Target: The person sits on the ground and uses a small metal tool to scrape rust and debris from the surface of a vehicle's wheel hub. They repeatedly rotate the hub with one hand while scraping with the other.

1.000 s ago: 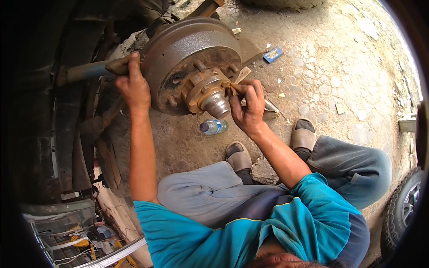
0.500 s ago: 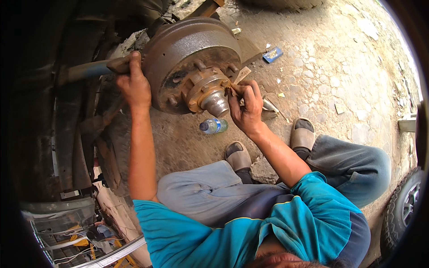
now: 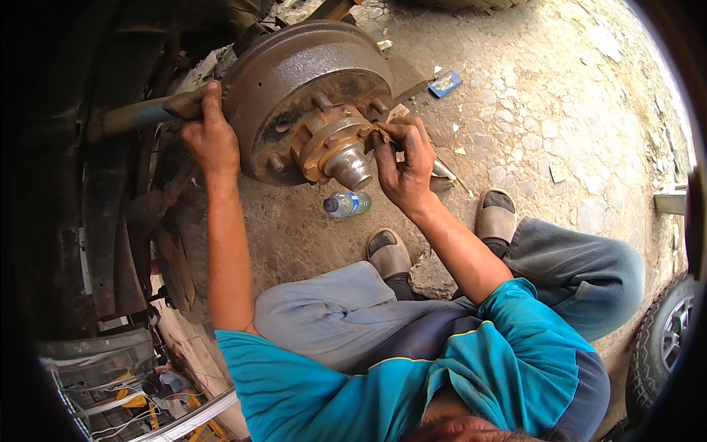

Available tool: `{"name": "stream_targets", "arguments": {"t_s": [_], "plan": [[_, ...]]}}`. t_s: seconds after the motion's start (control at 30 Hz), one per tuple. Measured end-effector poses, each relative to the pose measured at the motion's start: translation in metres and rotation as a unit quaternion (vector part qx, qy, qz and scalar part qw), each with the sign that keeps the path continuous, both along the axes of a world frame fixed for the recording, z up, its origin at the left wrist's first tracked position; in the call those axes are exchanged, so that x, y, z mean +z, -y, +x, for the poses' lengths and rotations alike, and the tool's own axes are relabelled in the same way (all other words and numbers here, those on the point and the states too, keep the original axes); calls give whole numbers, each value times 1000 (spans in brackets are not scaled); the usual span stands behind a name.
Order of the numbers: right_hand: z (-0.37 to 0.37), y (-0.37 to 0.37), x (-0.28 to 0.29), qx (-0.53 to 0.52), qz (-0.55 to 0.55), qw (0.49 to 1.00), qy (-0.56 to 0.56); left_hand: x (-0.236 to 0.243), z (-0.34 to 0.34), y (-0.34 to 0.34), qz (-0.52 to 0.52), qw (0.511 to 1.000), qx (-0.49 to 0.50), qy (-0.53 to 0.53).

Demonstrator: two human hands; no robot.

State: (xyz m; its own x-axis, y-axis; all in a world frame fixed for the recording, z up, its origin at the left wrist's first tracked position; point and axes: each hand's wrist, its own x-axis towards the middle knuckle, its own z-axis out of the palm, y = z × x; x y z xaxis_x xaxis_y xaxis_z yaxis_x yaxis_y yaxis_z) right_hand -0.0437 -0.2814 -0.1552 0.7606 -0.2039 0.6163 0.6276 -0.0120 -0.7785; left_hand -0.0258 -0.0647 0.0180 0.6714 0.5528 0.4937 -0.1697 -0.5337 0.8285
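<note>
A rusty brake drum [image 3: 309, 70] hangs at the upper middle, its studded face turned toward me. At its centre is a brown hub [image 3: 313, 151] with bolts around a shiny, rounded metal end [image 3: 348, 166]. My left hand [image 3: 211, 144] grips the drum's left edge, with some fingers hidden behind it. My right hand [image 3: 406, 162] is closed in a pinch at the right side of the hub. Something small and brownish shows at those fingertips, too little to name.
Below the hub a clear plastic bottle [image 3: 347, 204] lies on the cracked ground. A blue box [image 3: 445, 84] sits farther off to the right. Beside the drum a blue-grey axle tube [image 3: 136, 116] runs left into dark vehicle parts. A tyre [image 3: 663, 342] is at the lower right.
The drum and both hands sit slightly farther left and higher in the picture, and the ground things shift left as well. Both hands keep their places on the drum and hub.
</note>
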Motion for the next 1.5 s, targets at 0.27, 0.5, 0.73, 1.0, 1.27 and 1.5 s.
{"name": "stream_targets", "arguments": {"t_s": [0.27, 0.5, 0.73, 1.0, 1.27, 1.5], "plan": [[2, -3, -5, -5, -1, 1000, 9, -5, -3, 1, 18, 999, 21, -23], [-2, 0, 4, -2, 11, 1000, -26, -5, 0, -2, 41, 999, 27, -10], [10, 22, 17, 147, 191, 956, -164, -5, 3, -1, 34, 999, 7, 17], [3, 14, 8, 201, 159, 945, -204, -5, 1, -2, 31, 999, -3, 13], [2, 9, 3, 185, 118, 966, -139, -4, 0, -3, 14, 1000, -11, 4], [1, 8, 0, 144, 132, 966, -168, -5, 1, -5, 13, 1000, -16, 0]]}}
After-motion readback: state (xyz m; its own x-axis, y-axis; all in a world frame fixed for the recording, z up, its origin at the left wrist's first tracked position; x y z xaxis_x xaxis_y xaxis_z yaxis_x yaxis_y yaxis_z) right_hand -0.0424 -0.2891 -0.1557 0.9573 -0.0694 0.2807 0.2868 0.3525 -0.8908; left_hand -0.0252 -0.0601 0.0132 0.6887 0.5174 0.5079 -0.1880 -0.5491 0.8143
